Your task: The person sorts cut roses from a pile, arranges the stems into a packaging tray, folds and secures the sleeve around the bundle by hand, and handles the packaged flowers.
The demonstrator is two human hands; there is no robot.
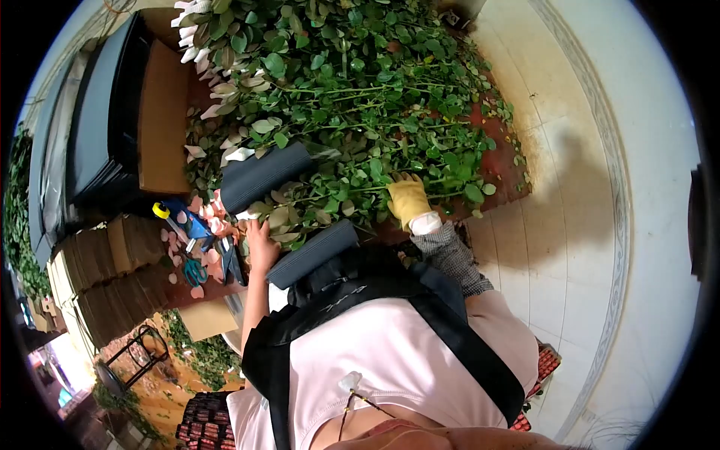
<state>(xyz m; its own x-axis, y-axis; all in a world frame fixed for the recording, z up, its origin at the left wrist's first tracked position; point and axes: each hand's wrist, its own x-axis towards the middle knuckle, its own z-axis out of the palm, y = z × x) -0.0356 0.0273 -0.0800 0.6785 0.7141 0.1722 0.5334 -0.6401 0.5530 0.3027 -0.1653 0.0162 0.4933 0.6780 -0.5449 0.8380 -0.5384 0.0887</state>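
Your pink shirt (360,337), in the head view, lies nearest the camera. Leafy stems (326,204) lie between two dark ribbed sheets (313,253), below the larger stem pile (367,90). Your left hand (260,244) is at their left end, your gloved right hand (410,201) over their right; whether either's fingers grip cannot be told.

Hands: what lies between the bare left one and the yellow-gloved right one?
Leafy rose stems lie between the left hand and the gloved right hand, as the head view shows.
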